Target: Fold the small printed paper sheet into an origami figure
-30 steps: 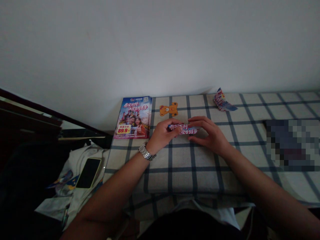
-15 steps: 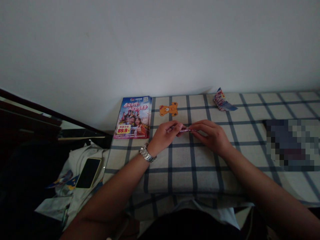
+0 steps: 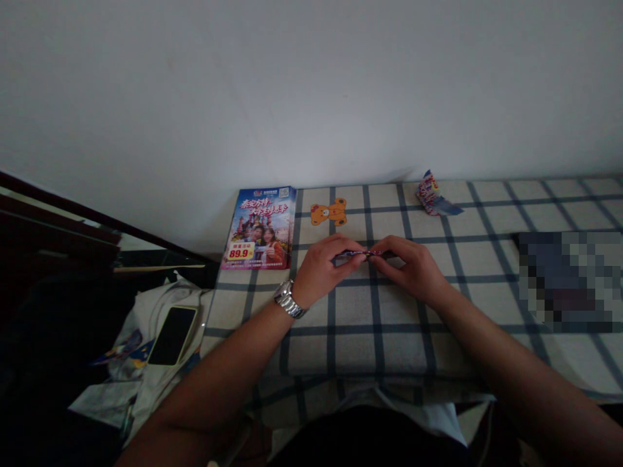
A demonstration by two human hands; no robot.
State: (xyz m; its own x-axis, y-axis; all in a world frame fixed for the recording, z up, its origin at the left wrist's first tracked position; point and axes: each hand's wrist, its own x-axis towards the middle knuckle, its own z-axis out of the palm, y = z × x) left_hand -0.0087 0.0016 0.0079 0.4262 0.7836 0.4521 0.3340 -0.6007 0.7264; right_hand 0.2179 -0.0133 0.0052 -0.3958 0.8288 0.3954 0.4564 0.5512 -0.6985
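Pinched between both hands is a small shiny wrapper (image 3: 360,253) with a dark red and purple pattern, seen nearly edge-on, so what is inside it does not show. My left hand (image 3: 325,266), with a silver watch on the wrist, has its thumb and fingers closed on the wrapper's left part. From the other side my right hand (image 3: 407,267) grips the right part between thumb and fingertips. The fingertips of the two hands almost meet over the checked cloth (image 3: 350,324). Just beyond my left hand lies a flat brown bear cutout (image 3: 328,212).
A stack of printed flyers (image 3: 260,227) lies at the left back against the wall. Farther right is a crumpled colourful wrapper (image 3: 433,198). A blurred dark flat item (image 3: 564,279) rests on the right. Lower left, a phone (image 3: 172,335) lies on a white bag (image 3: 160,292).
My left thumb has shifted right and closer to the right thumb, both now pinching near the wrapper's middle. The left wrist has turned slightly. Everything else stays in place.
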